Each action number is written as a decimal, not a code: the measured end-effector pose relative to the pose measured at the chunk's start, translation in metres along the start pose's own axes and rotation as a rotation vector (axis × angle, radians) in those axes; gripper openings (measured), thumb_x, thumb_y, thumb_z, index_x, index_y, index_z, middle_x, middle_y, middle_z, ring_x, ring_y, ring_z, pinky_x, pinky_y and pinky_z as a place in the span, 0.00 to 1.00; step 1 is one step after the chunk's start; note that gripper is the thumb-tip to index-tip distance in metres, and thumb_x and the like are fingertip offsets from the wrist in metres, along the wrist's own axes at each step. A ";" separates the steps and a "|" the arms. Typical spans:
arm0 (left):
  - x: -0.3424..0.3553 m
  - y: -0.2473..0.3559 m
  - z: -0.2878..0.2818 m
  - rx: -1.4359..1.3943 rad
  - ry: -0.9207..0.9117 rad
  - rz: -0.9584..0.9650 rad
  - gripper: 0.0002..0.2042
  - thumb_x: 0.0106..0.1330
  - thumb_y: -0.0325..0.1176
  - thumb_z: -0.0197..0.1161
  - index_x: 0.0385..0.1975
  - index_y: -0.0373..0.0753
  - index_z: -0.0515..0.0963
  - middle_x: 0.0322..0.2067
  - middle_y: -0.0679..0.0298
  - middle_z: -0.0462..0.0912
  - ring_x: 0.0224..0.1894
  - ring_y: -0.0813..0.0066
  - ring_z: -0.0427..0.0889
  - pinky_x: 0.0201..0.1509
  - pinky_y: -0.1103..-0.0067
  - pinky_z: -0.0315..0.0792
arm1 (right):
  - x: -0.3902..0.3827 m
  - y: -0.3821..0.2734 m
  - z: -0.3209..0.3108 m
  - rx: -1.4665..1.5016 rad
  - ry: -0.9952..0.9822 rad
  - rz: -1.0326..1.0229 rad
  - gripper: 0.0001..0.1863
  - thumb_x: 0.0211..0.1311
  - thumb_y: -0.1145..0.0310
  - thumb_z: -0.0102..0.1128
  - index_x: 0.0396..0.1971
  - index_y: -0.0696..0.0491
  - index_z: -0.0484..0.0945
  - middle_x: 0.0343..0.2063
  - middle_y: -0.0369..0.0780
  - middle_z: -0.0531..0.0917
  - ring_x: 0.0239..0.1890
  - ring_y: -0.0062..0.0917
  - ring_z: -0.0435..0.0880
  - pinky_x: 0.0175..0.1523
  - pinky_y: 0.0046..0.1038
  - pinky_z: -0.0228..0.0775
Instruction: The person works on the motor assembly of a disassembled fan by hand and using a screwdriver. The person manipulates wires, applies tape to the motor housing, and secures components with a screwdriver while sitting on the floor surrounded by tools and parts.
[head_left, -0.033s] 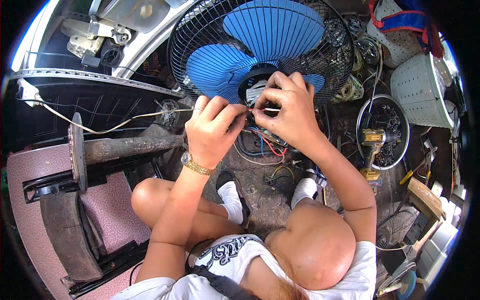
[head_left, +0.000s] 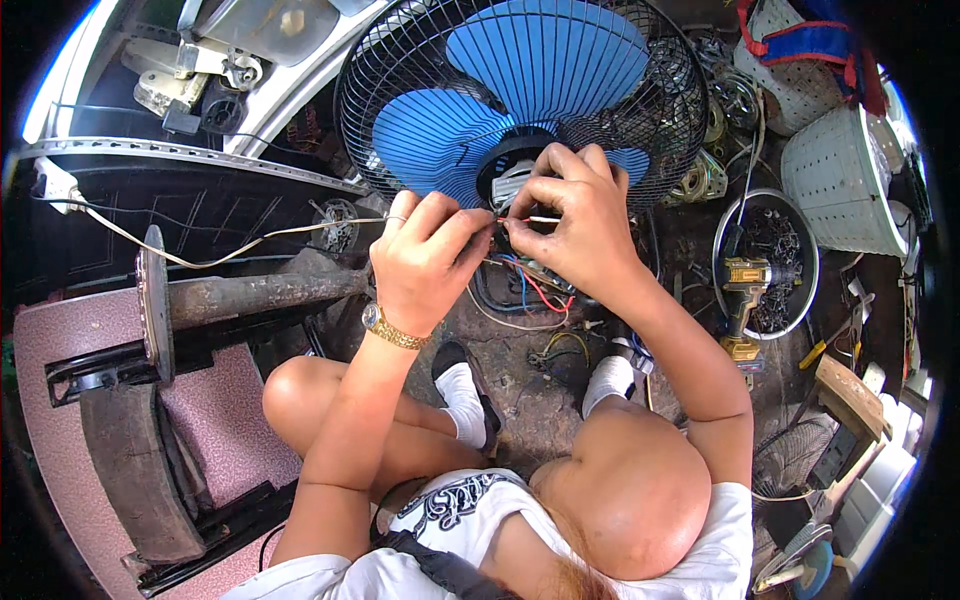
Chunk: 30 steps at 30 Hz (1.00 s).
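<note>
Across the top of the view stands a caged fan [head_left: 520, 100] with blue blades. Before it, the left hand [head_left: 425, 262] and right hand [head_left: 575, 215] nearly meet, thumb and forefinger of each pinching. A pale cable [head_left: 190, 264] runs toward the left hand; a thin red wire [head_left: 502, 220] shows between the fingertips. The step looks like fingering that wire, any join hidden; the next move probably calls for a steady pinch from both sides.

On the floor [head_left: 530, 430], a fan [head_left: 545, 50] stands farthest forward, beyond the left hand [head_left: 425, 255] and right hand [head_left: 580, 220]. A wire [head_left: 190, 265] stretches leftward from the left hand. To the right sits a bowl [head_left: 816, 262] with small parts [head_left: 788, 290] in it, a drill [head_left: 742, 285] over its near left rim and a basket [head_left: 835, 195] behind.
</note>
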<state>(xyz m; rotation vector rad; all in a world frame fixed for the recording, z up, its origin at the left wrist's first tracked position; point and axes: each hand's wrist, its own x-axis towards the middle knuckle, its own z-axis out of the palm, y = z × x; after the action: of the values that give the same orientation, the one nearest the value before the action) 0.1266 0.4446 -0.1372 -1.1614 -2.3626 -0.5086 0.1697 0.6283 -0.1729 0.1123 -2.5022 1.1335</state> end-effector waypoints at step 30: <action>0.026 -0.033 -0.010 -1.384 -0.945 -1.590 0.07 0.69 0.38 0.58 0.32 0.43 0.76 0.22 0.78 0.67 0.23 0.91 0.63 0.18 0.90 0.54 | 0.009 0.008 -0.003 0.058 -0.097 -0.160 0.06 0.46 0.63 0.70 0.25 0.46 0.85 0.35 0.33 0.77 0.45 0.33 0.71 0.56 0.48 0.55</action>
<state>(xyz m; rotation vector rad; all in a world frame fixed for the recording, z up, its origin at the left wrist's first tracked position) 0.0880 0.4369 -0.1193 0.9398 -3.1879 -2.8377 0.1608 0.6366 -0.1732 0.3850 -2.4919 1.1594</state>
